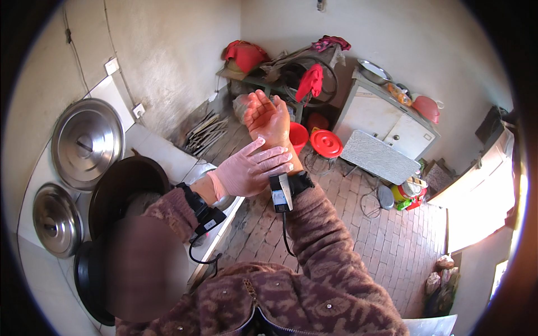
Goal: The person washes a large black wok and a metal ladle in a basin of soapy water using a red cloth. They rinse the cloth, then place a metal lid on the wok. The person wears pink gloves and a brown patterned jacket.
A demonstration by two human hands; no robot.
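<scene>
My left hand (247, 167) wears a thin, pale translucent glove. Its fingers stretch out and lie across the inside of my right wrist, holding no object. Bare and raised, my right hand (269, 120) has its palm showing and its fingers loosely bent, with nothing in it. A black strap with a small box (281, 193) and a cable sits on my right forearm, just below the gloved fingertips. Another strapped box (208, 219) is on my left wrist. Part of a metal vessel (225, 200) shows behind the left hand, mostly hidden.
To the left, a white tiled stove top holds a large dark wok (120, 179) and steel lids (88, 144). Ahead are a sticks pile (205, 133), a red bucket (298, 137), a red lid (327, 144) and a white cabinet (381, 115). Brick floor (364, 246) lies right.
</scene>
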